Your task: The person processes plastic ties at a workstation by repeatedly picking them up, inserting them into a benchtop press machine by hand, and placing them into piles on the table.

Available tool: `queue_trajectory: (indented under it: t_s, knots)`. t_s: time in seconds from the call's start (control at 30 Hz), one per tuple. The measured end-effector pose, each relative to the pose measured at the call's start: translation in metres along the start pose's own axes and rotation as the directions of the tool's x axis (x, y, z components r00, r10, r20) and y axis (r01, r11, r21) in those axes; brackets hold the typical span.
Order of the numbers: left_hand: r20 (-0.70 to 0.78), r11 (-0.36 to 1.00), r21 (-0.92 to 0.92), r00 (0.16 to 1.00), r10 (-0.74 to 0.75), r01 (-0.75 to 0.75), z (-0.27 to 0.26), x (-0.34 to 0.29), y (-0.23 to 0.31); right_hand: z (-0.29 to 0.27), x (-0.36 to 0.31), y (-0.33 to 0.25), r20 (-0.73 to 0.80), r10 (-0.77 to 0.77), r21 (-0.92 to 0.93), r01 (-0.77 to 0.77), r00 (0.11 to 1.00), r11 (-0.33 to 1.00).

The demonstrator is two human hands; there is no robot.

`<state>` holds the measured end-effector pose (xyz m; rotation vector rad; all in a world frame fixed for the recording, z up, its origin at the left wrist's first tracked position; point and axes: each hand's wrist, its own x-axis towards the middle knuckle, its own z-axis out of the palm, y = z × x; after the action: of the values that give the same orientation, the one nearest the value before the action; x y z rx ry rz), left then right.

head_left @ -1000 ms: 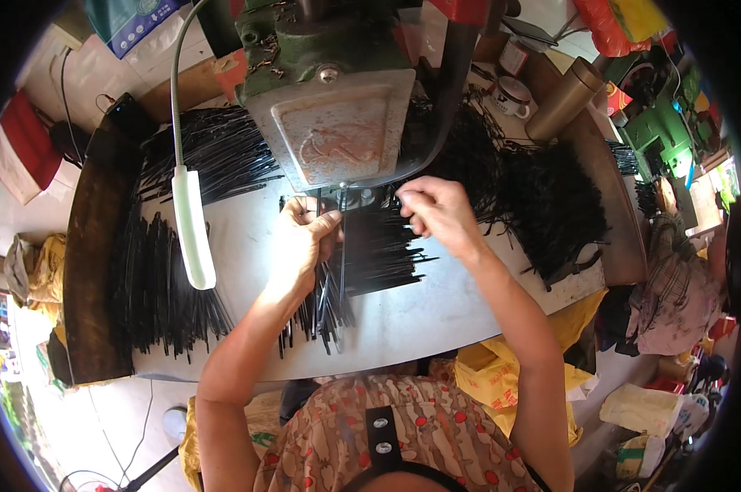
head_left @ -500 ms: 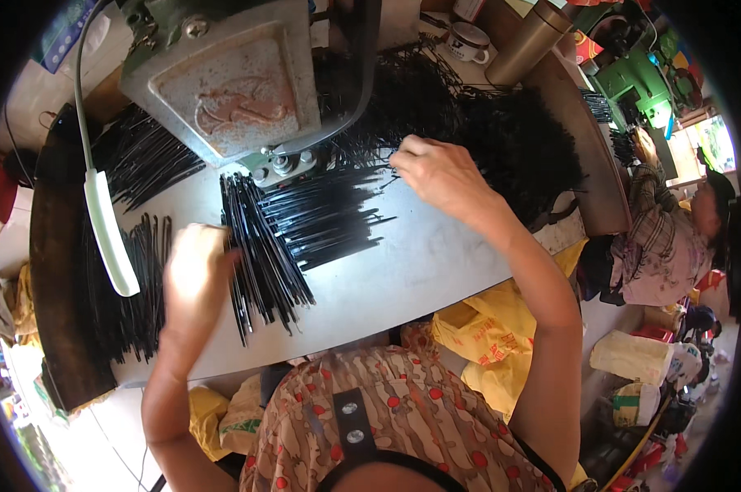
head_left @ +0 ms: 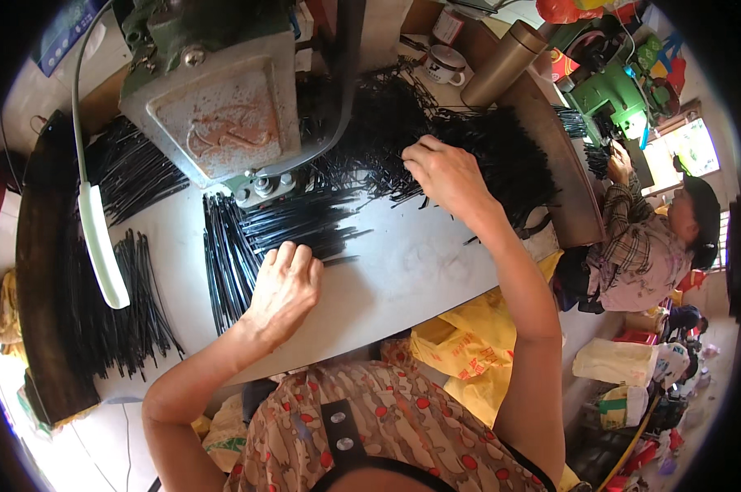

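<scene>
Head view: the left hand (head_left: 284, 289) curls over the desk (head_left: 403, 254), by black strips (head_left: 225, 254) left of centre; the right hand (head_left: 447, 174), fingers bunched, is at the tangled black pile (head_left: 506, 152), far right. I cannot tell whether either grips anything.

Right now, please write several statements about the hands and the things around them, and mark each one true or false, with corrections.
1. The right hand is at the heap of black strips. True.
2. The left hand is on top of the machine. False: the left hand is lower, beside a bundle of black strips.
3. A white mug stands left of the gold flask. True.
4. The white lamp hangs right of the machine. False: the white lamp hangs left of it.
5. The yellow plastic lies on the table. False: the yellow plastic is below the near edge.
</scene>
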<state>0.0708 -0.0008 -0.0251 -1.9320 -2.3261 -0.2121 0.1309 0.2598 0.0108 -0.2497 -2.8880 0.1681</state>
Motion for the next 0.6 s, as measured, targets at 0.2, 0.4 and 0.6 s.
queue_trajectory:
  t_s: [0.2,0.4,0.6]
  knots:
    - [-0.174,0.95,-0.313,0.982,-0.076,0.018,-0.015,0.008,0.003,0.012,0.025,0.0,-0.1,-0.051,0.042,0.055,0.994,0.998]
    - [-0.125,0.895,-0.426,0.971,-0.203,0.133,-0.019,0.007,-0.007,0.002,0.049,-0.005,-0.168,0.112,0.191,-0.079,0.979,0.978]
    - [-0.032,0.92,-0.372,0.989,-0.144,0.122,-0.018,0.003,-0.006,0.014,0.082,-0.004,-0.115,0.149,0.262,-0.114,0.982,0.958]
